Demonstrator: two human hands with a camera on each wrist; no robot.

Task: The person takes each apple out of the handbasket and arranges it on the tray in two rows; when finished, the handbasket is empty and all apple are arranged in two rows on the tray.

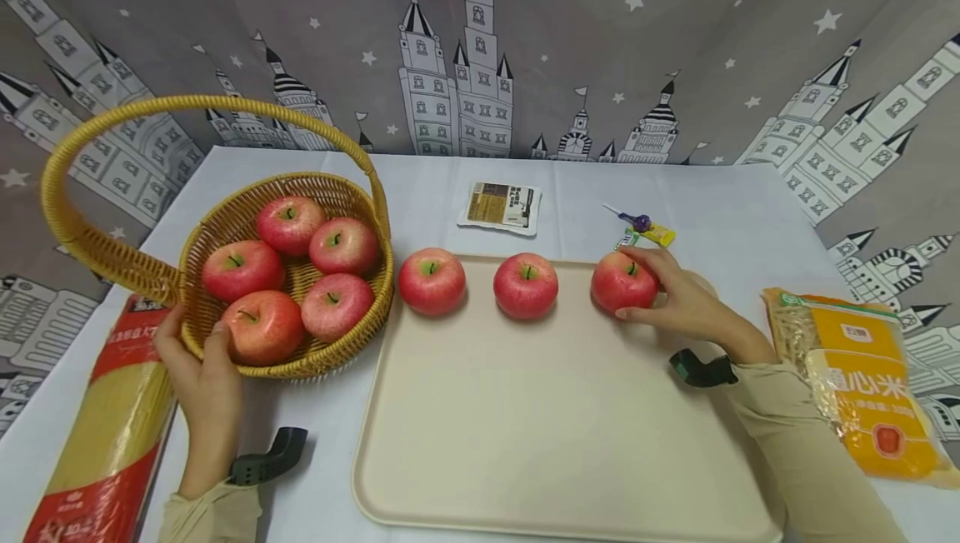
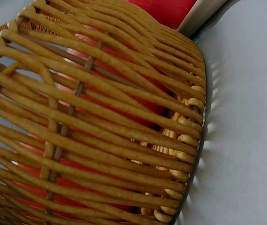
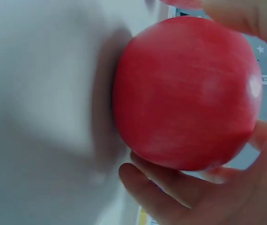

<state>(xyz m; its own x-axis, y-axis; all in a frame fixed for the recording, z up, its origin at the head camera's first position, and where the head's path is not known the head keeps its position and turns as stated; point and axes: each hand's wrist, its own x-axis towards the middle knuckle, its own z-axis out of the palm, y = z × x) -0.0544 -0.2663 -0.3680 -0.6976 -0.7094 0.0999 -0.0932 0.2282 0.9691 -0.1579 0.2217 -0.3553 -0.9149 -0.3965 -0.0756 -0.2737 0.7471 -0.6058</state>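
My left hand (image 1: 206, 385) grips the near-left rim of a yellow wicker basket (image 1: 322, 360) with a tall arched handle. Several red apples (image 1: 264, 326) lie inside; through the weave (image 2: 110, 154) in the left wrist view their red skin shows. On the far right part of a beige tray (image 1: 562, 418), my right hand (image 1: 686, 301) holds a red apple (image 1: 622, 283) between thumb and fingers. That apple (image 3: 187, 93) fills the middle of the right wrist view, close to the tray surface. Two more apples, one central (image 1: 526, 286) and one left (image 1: 432, 281), sit in line with it along the tray's far edge.
Behind the tray lie a flat white-and-brown packet (image 1: 501, 207), a purple lollipop (image 1: 640, 222) and a yellow-wrapped sweet (image 1: 660, 234). An orange bag (image 1: 862, 385) stands at the right. A long red-and-yellow package (image 1: 112, 435) lies left, partly behind the basket and left hand.
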